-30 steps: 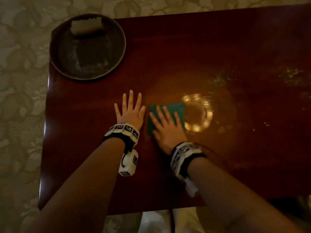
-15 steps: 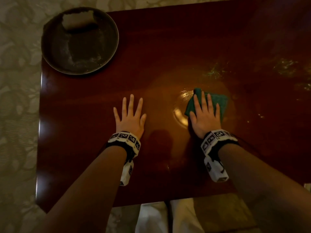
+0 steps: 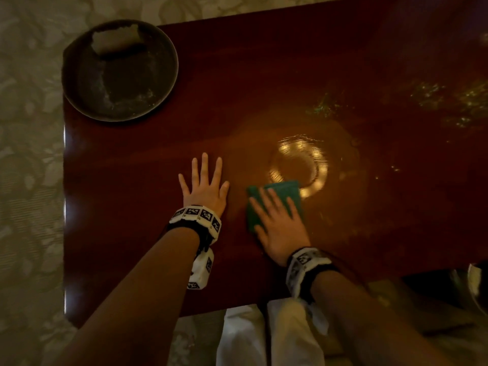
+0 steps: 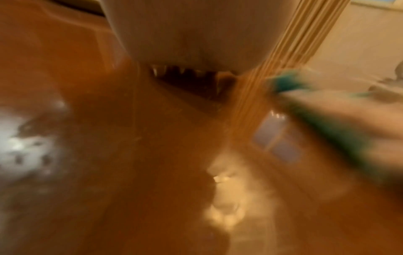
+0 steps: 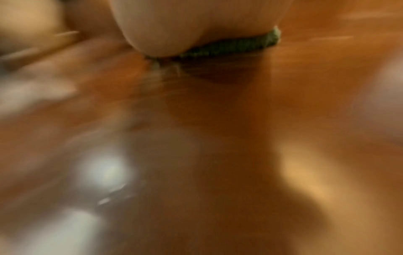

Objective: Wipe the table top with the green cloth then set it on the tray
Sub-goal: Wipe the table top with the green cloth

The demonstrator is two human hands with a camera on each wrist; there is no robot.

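A folded green cloth (image 3: 284,192) lies flat on the dark red wooden table top (image 3: 264,83), near the front middle. My right hand (image 3: 277,220) presses on it with straight fingers spread over the cloth. The cloth's edge (image 5: 229,46) shows under the palm in the blurred right wrist view. My left hand (image 3: 204,184) lies flat on the bare wood just left of the cloth, fingers spread, holding nothing. A round dark tray (image 3: 120,72) sits at the table's far left corner.
A pale block (image 3: 116,40) lies on the tray's far side. A bright lamp reflection (image 3: 301,165) shines on the wood beyond the cloth. Greenish specks (image 3: 322,107) mark the right part of the table. Patterned floor surrounds the table's left edge (image 3: 64,180).
My right hand has slid the cloth back to the left and nearer the front edge, after a sweep to the right. The left hand has stayed flat in place.
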